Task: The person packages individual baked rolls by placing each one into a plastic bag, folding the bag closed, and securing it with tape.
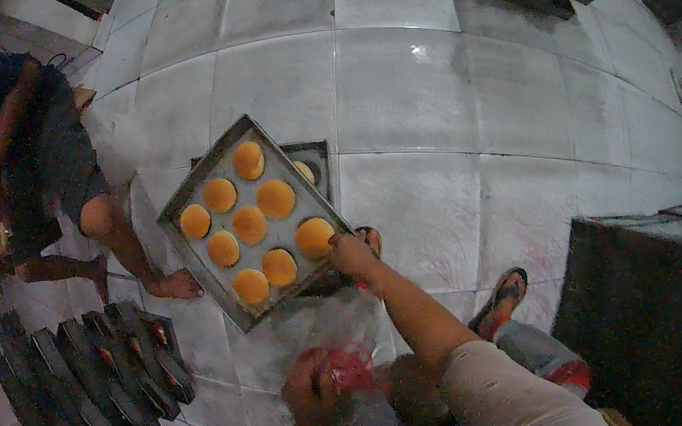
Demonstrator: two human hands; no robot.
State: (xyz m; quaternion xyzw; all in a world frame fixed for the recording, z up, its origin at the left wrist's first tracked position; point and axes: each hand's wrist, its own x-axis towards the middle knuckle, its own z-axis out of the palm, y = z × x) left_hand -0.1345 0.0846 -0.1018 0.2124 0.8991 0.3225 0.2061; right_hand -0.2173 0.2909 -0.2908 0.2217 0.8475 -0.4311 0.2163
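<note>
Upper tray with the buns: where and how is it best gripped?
Probably best to hold the upper tray by its raised rim, coming from the near side: at the right corner, where the right hand is, and along the left side. It is wide and shallow, and buns cover much of its floor.

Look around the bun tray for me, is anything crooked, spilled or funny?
The bun tray is crooked over the lower tray: their edges don't line up. The right hand holds its corner. Faint reddish marks on the floor tiles look odd; their cause is unclear. No buns look spilled.
</note>
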